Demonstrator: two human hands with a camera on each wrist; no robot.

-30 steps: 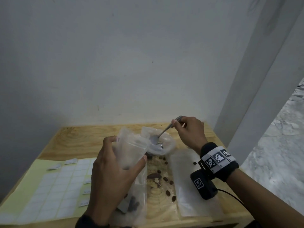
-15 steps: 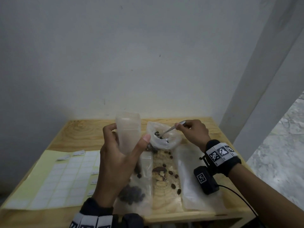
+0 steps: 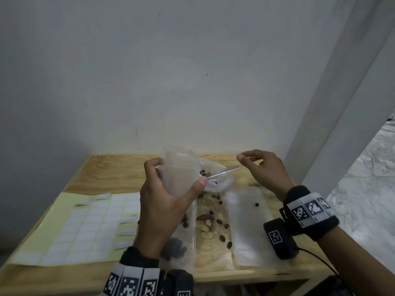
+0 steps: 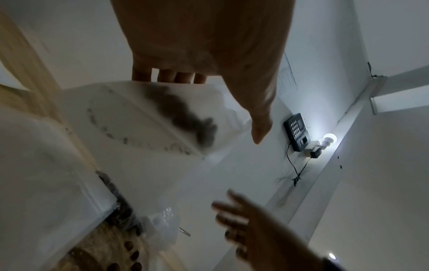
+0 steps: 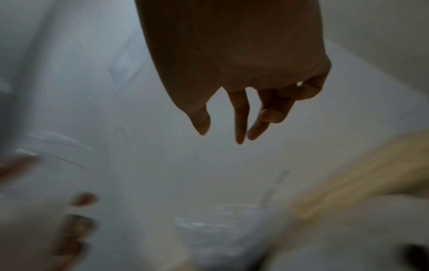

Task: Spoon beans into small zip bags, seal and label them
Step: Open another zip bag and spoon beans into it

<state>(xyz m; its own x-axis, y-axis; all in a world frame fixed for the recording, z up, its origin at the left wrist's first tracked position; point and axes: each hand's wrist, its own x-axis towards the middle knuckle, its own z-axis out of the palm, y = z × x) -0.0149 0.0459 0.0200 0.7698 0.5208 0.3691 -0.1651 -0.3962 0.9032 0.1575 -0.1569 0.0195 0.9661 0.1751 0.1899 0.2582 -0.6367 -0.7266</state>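
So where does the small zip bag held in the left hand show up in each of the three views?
Head: the small zip bag stands upright at centre, gripped by the left hand.
Left wrist: it fills the upper middle, dark beans inside, under the hand's fingers.
Right wrist: only a pale blur at lower left; I cannot tell that it is the bag.
Shared landmark: the wooden table, tan at left in the left wrist view.

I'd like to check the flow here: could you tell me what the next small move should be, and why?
Probably bring the right hand across to press the small zip bag shut: it has let go of the spoon, while the left hand holds the bag upright, beans inside.
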